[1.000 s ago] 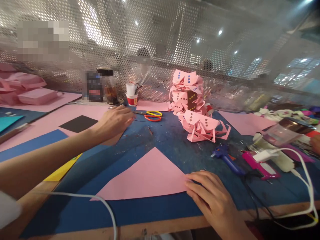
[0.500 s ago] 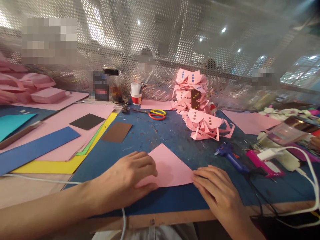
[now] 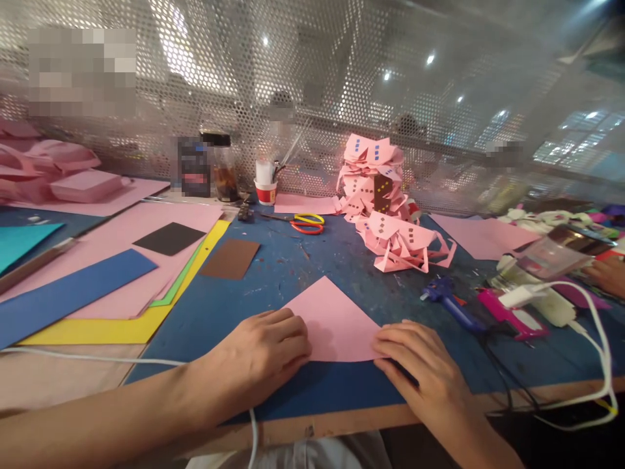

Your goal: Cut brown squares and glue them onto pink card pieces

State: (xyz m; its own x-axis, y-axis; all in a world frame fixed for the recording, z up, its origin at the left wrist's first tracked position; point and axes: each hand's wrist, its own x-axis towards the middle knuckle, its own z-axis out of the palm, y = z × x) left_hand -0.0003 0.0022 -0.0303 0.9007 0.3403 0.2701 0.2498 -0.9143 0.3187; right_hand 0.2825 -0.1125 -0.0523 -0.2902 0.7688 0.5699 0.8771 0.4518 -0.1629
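A pink paper triangle (image 3: 336, 322), apparently a sheet folded in half, lies on the blue tabletop with its point facing away from me. My left hand (image 3: 268, 352) has its fingers curled together over the triangle's left part and hides that corner. At the right corner, my right hand (image 3: 415, 365) pinches the paper, fingertips on top and thumb at the lower edge. A brown paper square (image 3: 230, 259) lies beyond my left hand. Past the right hand rests a blue glue gun (image 3: 454, 306).
Scissors (image 3: 307, 225) lie behind the triangle. Folded pink paper pieces (image 3: 405, 241) are piled at the back. Coloured sheets (image 3: 117, 331) spread on the left. White cables (image 3: 603, 326) run along the right. Another person's hand (image 3: 610, 277) shows at the right edge. A perforated screen (image 3: 312, 71) stands behind.
The left hand's thumb and fingers have drawn together on the triangle's lower left. The triangle has shifted slightly right and away from me. The right hand stays at its corner.
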